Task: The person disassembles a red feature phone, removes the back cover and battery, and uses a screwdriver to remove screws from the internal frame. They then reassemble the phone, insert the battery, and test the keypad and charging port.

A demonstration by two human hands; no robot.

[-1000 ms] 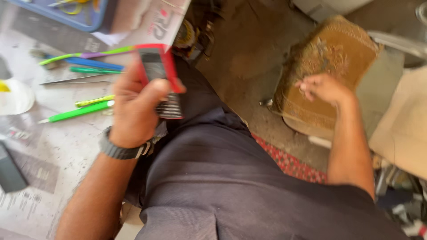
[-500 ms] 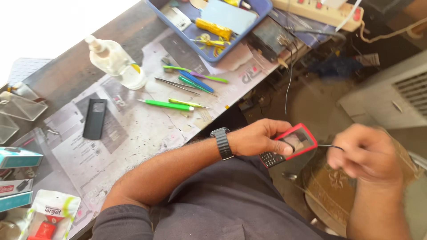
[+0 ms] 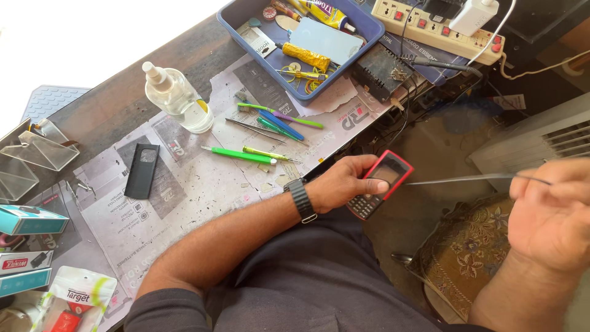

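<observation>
Gripping a glossy red keypad phone [image 3: 378,184] and thin metal tweezers [image 3: 467,179].

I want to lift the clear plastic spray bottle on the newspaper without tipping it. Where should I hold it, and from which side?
Take the clear plastic spray bottle around its wide round body, below the narrow white nozzle. It leans toward the table's far edge, so a grip on the thin top would likely lever it over. Come from the newspaper side, where only flat paper lies; the green-handled tools sit farther off.

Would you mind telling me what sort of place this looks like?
Probably a small phone-repair bench: the left hand holds a red keypad phone, with screwdrivers on newspaper and a blue parts tray.
</observation>
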